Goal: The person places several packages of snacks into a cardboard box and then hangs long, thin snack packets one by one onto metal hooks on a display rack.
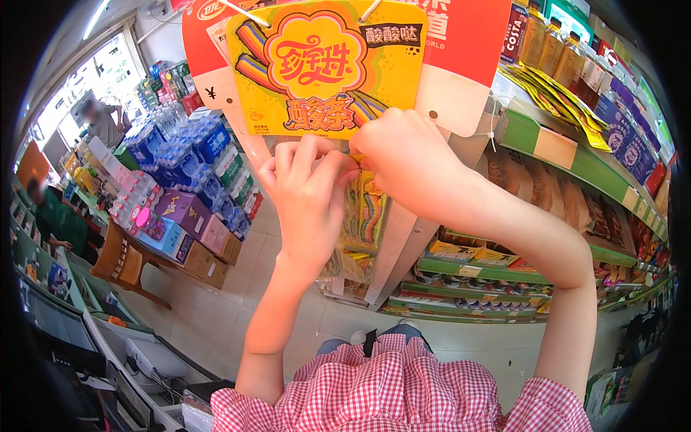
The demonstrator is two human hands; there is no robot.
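Note:
A yellow cardboard sign (324,65) with printed candy strips hangs by white ties in front of a red and white display board (464,70). Just below its lower edge my left hand (310,189) and my right hand (397,156) meet, fingertips pinched together. Between them shows a small yellow bit, seemingly the top of a packet; most of it is hidden by the fingers. Beneath the hands hang yellow candy packets (372,210) with rainbow strips. My right hand is bent at the wrist, its knuckles against the sign's bottom corner.
At right, green-edged shelves (572,156) hold bottles, snack boxes and a stack of yellow packets (561,97). Shrink-wrapped water bottles (189,151) and cartons (183,216) are piled at left, near a wooden chair (121,259). Two people are further off at left. A counter (124,345) runs along the lower left.

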